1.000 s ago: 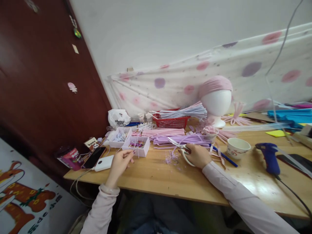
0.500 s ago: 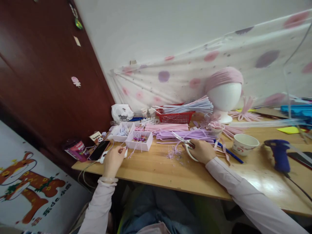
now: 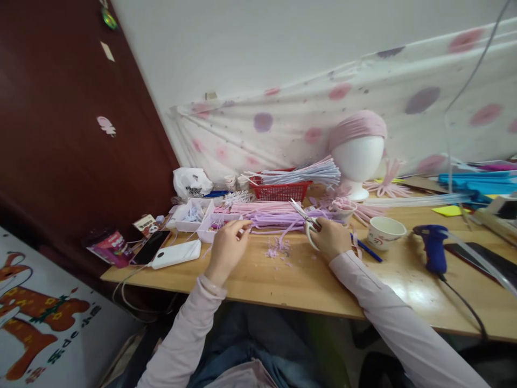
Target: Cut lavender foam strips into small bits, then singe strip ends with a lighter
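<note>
gripping the scissors [image 3: 309, 220] in your right hand [image 3: 332, 240], you aim the blades up and left, over the purple stems [image 3: 274, 220] lying across the table [image 3: 258, 283]. your left hand [image 3: 228, 247] has its fingers curled in; i can't tell whether they pinch anything. it has just moved from the white power bank [image 3: 176, 254] to the front of the white box [image 3: 205, 235], so both hands now flank the purple clippings [image 3: 278, 248], with the stems seemingly within either's reach.
</note>
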`<state>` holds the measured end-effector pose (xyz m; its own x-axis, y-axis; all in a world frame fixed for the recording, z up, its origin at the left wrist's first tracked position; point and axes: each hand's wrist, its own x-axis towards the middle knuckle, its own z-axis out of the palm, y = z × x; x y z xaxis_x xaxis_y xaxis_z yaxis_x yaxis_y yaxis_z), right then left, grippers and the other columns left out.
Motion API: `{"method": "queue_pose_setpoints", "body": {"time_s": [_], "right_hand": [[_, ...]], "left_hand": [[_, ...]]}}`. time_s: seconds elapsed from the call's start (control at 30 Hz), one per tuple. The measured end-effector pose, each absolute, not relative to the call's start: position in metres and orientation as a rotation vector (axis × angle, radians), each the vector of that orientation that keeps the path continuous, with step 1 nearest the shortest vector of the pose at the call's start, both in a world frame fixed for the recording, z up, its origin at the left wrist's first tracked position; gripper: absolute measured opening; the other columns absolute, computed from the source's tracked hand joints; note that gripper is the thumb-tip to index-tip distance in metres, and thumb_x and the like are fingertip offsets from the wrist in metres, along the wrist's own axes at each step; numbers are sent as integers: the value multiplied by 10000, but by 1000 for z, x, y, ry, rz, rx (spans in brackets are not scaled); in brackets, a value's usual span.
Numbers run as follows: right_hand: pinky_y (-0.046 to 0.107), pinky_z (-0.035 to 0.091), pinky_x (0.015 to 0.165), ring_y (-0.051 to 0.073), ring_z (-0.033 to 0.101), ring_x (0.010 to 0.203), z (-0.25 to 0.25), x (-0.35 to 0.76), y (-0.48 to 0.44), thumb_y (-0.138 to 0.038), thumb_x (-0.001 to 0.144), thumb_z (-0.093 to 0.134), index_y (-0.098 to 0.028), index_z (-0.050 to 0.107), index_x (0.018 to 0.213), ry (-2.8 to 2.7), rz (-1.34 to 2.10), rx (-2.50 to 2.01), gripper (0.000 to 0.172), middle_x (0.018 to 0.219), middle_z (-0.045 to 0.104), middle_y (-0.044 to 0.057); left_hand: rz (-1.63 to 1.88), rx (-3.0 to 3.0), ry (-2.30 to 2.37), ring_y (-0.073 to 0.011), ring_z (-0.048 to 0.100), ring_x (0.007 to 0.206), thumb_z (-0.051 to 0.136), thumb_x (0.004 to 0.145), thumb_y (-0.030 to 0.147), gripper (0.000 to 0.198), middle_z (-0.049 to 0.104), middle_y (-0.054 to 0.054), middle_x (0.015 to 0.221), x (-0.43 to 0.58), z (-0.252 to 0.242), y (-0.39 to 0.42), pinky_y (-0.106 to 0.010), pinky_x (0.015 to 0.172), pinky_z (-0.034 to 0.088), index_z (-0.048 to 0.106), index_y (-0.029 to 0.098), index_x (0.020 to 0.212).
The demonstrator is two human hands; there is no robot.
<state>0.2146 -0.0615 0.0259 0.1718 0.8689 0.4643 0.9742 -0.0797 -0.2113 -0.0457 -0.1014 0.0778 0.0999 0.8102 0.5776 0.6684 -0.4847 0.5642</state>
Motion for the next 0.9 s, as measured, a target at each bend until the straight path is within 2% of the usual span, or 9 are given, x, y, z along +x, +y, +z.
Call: {"method": "queue_pose_setpoints", "body": {"time_s": [0.13,0.23,0.37,0.43,0.5,0.57,0.63,0.73,0.9], "right_hand": [[264,233,520,199,599,635,33,221,-63,-450,786,463,-180,621,720,-1685,-322,-2028,320,714,676,99],[270,235,526,196,593,633,30,224,-61,-449,794,454,-176,632,744,-1694,-331,-2014,330,713,676,96],[282,229,528,193,579,614,23,231,-54,-474,801,442,-173,635,737,-1636,-360,-2025,363,716,676,95],[280,233,531,188,578,622,21,235,-51,-480,804,437,-171,635,735,-1601,-364,-2039,374,717,673,91],[276,245,543,184,577,636,20,237,-50,-486,809,430,-169,637,742,-1585,-358,-2051,384,709,667,88],[273,257,554,183,577,650,19,238,-50,-493,814,424,-166,640,752,-1579,-349,-2066,397,711,663,91],[274,264,559,186,578,653,20,236,-50,-503,813,423,-166,644,762,-1583,-342,-2083,406,720,665,97],[278,266,557,197,586,657,20,234,-51,-507,800,436,-178,643,757,-1609,-334,-2098,392,717,668,90],[278,281,572,198,597,680,23,229,-54,-449,787,464,-186,635,736,-1661,-295,-2105,318,742,680,85]], "left_hand": [[1271,2313,1338,-201,621,751,535,783,206,189,712,-71,876,-2,59,-65,-302,747,430,709,236,853],[1016,2442,1392,-227,639,803,533,782,211,197,717,-100,867,30,46,-40,-307,725,441,707,208,874],[835,2506,1424,-232,640,786,606,715,196,176,710,-94,790,56,33,-18,-300,702,446,705,188,860],[815,2505,1429,-218,638,775,605,726,213,157,709,-82,784,59,30,-11,-292,702,447,705,189,845],[803,2504,1469,-206,634,797,553,783,251,186,708,-83,835,54,30,-5,-293,724,446,699,187,877],[798,2514,1535,-216,613,904,498,821,236,238,693,-107,945,45,32,2,-320,811,428,683,173,958],[763,2548,1587,-253,551,1047,536,790,197,253,659,-139,1045,36,36,10,-371,913,373,675,163,999],[659,2589,1626,-297,535,1062,619,715,168,178,672,-145,982,28,42,21,-418,920,348,708,159,868],[616,2620,1619,-278,588,983,656,695,216,86,714,-83,887,24,55,33,-427,912,323,716,200,754]]}}
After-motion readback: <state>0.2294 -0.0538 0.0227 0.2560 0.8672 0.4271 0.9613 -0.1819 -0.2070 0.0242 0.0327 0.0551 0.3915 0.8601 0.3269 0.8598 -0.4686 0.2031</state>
